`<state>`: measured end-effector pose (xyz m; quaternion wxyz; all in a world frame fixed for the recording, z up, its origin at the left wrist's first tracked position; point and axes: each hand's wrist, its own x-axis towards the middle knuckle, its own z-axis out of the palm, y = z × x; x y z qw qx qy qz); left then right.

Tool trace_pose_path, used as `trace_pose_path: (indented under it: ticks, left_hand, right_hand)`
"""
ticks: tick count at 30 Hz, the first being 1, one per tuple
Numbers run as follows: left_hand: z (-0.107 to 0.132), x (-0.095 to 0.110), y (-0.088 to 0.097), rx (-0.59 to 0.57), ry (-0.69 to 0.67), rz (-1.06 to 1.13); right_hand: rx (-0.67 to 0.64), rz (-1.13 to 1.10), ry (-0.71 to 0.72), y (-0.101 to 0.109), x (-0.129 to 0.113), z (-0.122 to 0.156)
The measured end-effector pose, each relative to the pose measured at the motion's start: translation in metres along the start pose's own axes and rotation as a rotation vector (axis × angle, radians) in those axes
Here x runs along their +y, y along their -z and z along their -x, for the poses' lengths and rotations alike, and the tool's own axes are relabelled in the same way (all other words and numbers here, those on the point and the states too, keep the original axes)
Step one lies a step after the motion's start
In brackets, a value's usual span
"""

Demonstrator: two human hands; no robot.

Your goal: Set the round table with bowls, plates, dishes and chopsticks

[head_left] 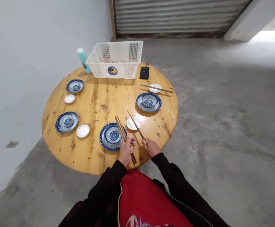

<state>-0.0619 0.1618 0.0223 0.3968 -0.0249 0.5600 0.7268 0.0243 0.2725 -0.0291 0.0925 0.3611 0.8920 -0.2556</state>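
My left hand (127,148) is closed around a bundle of brown chopsticks (121,127), held slantwise over the right edge of a blue-patterned plate (102,142). On that plate rests a matching bowl (114,135). My right hand (151,147) grips chopsticks (137,126) near one end; whether one or two, I cannot tell. Their far part passes over a small white dish (131,125) beside the plate. Farther right stand another blue plate (139,106) and bowl (149,100). Behind these, chopsticks (164,90) lie across a second white dish (154,86).
At the back of the round wooden table (99,107) stands a white plastic basket (99,70), between a turquoise bottle (83,60) and a black object (144,72). Along the left are two blue plates (59,128) with bowls and two white dishes (83,130). A wall (21,63) borders the left.
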Motion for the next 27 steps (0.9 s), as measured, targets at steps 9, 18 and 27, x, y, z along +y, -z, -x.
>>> trace_pose_path:
  ticks: [9, 18, 27]
  left_hand:
    - [0.0, 0.011, -0.021, -0.198, -0.025, 0.039]
    - [0.005, 0.018, -0.015, -0.305, 0.003, 0.0]
    - [0.001, 0.019, -0.01, -0.26, -0.013, -0.043]
  right_hand:
    - [0.25, -0.493, 0.232, -0.036, 0.008, 0.069]
    - [0.252, -0.51, 0.23, -0.044, -0.007, 0.08]
    - [0.146, -0.587, 0.219, -0.026, -0.03, 0.078]
